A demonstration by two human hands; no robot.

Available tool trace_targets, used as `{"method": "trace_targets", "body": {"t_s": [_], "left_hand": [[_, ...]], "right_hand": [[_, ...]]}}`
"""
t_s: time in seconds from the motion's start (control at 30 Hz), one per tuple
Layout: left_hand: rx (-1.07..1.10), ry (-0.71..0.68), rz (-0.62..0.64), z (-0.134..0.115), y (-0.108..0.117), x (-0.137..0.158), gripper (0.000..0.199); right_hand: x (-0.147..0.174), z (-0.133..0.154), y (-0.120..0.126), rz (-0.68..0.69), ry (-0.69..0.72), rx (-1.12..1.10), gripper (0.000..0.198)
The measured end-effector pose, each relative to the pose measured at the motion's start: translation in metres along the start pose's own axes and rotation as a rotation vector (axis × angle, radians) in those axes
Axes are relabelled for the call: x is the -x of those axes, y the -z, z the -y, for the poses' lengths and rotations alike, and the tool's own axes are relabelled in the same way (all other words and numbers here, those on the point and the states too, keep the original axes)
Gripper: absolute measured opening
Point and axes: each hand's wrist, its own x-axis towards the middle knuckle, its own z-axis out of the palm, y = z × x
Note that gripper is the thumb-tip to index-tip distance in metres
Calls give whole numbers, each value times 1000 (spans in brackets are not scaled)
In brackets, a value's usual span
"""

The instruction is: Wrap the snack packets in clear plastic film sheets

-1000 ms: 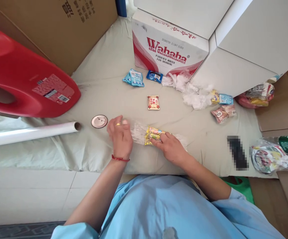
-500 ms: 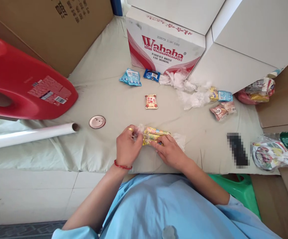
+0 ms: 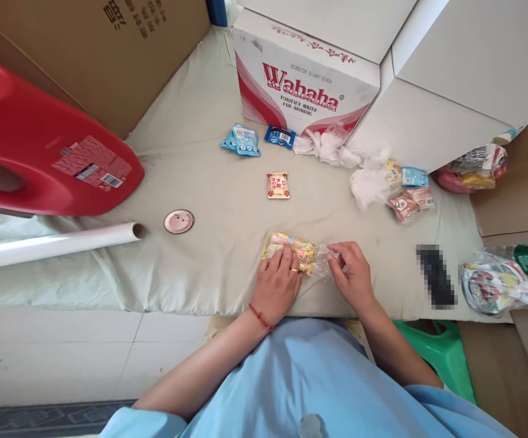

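Observation:
Several yellow, colourfully printed snack sticks (image 3: 286,241) lie side by side in a clear plastic bag (image 3: 322,260) near the table's front edge. My left hand (image 3: 278,281) rests flat over the sticks, its fingers stretched out and covering part of them. At the bag's right end, my right hand (image 3: 351,275) pinches the loose clear plastic between thumb and forefinger. Straight beyond the sticks lies a small cream and red wrapped snack (image 3: 277,185). To the left is a round pinkish disc (image 3: 179,221).
Blue packets (image 3: 242,141), a dark blue packet (image 3: 280,137), crumpled clear plastic (image 3: 368,185) and brown packets (image 3: 403,207) lie towards the back. A Wahaba-style carton marked Wahaha (image 3: 305,85) stands behind. At left are a red jug (image 3: 54,140) and a white roll (image 3: 63,244); a blurred dark object (image 3: 436,277) lies right.
My left hand has gone from pinching the bag's left end to lying on the sticks. My right hand has moved right, off the sticks, onto the bag's right end. Crumpled plastic behind has shifted.

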Motion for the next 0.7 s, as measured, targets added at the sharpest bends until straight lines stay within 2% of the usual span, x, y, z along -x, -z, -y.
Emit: {"method": "trace_targets", "body": {"t_s": [0.03,0.1,0.17,0.23,0.37,0.47,0.53,0.6,0.7], "left_hand": [[-15,-3,-8,0,-3,1,47],[-21,-3,-23,0,-8,2,50],[-13,-4,-18,1,-10,2,53],[-5,-9,0,2,-10,1,53],[-18,-31,25,2,-8,0,52],[-43,-77,-5,3,-10,-1,47],[-38,-112,-28,4,-11,0,43],[7,-128,-28,8,-12,3,42],[154,-134,-7,19,-8,15,48]], "right_hand": [[3,-5,-2,-46,-47,83,37],[8,-12,-6,-41,-71,190,44],[9,-14,-7,14,-66,183,29],[7,-11,-2,67,-101,82,17],[-17,11,5,211,-300,-270,24],[-44,33,-8,234,-305,-369,22],[-61,49,-22,273,-270,-286,14],[-72,63,-37,322,-220,-110,8],[-75,80,-53,349,-111,181,16]]}}
